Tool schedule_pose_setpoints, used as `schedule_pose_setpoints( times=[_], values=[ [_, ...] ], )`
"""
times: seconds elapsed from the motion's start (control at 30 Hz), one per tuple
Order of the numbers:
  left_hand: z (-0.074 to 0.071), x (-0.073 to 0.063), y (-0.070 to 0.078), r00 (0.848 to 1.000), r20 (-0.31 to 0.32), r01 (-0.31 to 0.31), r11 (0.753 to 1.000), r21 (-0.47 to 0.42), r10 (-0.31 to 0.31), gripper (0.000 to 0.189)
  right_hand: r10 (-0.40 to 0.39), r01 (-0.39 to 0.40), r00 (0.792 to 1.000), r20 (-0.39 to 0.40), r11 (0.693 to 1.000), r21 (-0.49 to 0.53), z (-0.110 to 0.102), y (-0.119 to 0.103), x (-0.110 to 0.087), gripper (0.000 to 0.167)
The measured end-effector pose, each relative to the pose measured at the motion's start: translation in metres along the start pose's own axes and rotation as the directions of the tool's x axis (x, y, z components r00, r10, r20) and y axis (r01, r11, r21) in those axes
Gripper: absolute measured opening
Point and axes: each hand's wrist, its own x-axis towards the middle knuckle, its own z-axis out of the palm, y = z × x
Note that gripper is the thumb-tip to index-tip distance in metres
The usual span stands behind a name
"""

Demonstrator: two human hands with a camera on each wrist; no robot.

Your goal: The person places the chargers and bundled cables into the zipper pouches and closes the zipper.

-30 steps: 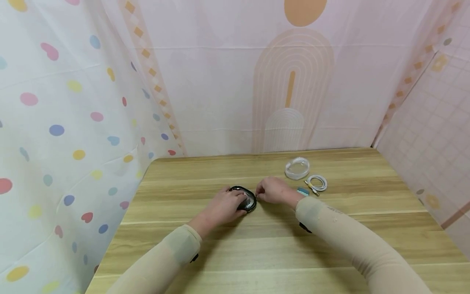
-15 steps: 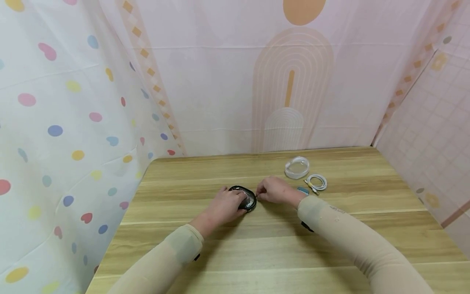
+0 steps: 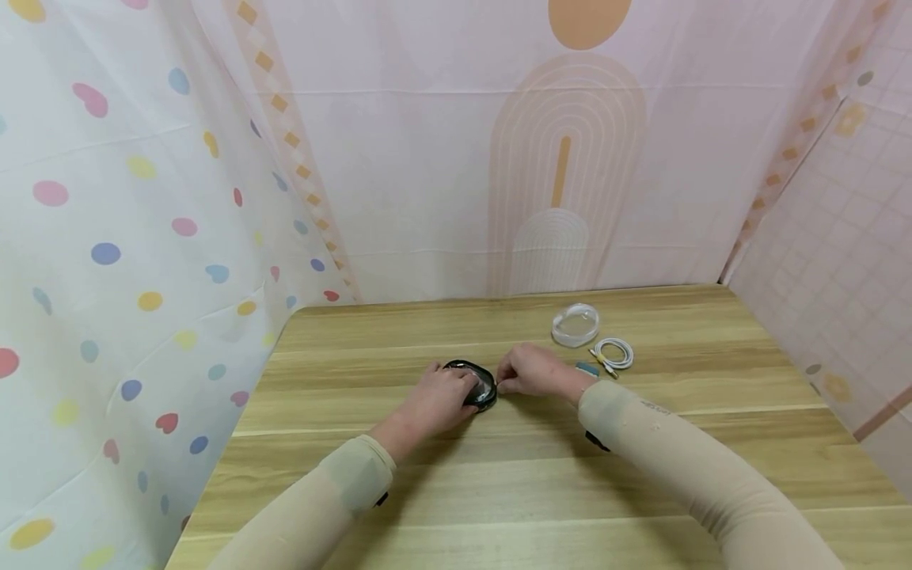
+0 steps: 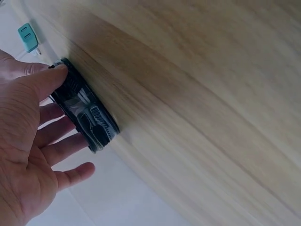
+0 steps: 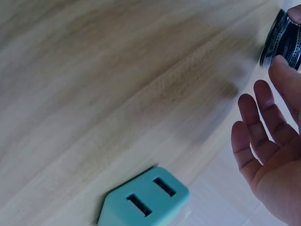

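A small black oval zip case (image 3: 487,388) with a clear panel lies on the wooden table in the head view. My left hand (image 3: 435,400) grips it from the left, fingers over the top and thumb along the near side. In the left wrist view the side of the zip case (image 4: 84,108) shows between thumb and fingers. At its right end my right hand (image 3: 530,370) pinches the edge by the zip with thumb and forefinger. Zip teeth run along the case (image 5: 284,40) in the right wrist view, where the other fingers spread loosely. The zip's pull is hidden by the fingertips.
A teal plug adapter (image 5: 143,200) with two slots lies just right of the right hand, partly hidden in the head view. Beyond it are a coiled white cable (image 3: 627,354) and a clear round case (image 3: 563,339). Patterned curtains (image 3: 427,198) stand behind the table.
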Motion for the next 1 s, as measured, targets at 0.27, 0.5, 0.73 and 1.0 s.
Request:
schedule_pose_setpoints(
  times=[0.27, 0.5, 0.73, 1.0],
  values=[
    [0.0018, -0.0024, -0.0061, 0.994, -0.026, -0.105, 0.994, 0.035, 0.106, 0.045, 0.067, -0.073, 0.996, -0.062, 0.991, -0.108, 0.0023, -0.0047, 0.0036, 0.009],
    [0.0031, -0.0047, -0.0080, 0.978, -0.059, -0.200, 0.979, 0.035, 0.202, 0.044, 0.105, -0.112, 0.992, -0.067, 0.986, -0.120, 0.0035, -0.0051, 0.0055, 0.012],
    [-0.0001, -0.0017, -0.0045, 0.988, 0.002, -0.155, 0.988, 0.021, 0.155, 0.043, 0.078, -0.085, 0.995, -0.065, 0.991, -0.104, 0.0033, -0.0011, 0.0056, 0.012],
    [-0.0015, -0.0006, -0.0032, 0.995, 0.043, -0.094, 0.995, -0.025, 0.095, 0.043, 0.078, -0.083, 0.995, -0.056, 0.992, -0.091, 0.0041, 0.0003, 0.0059, 0.012]
  ],
)
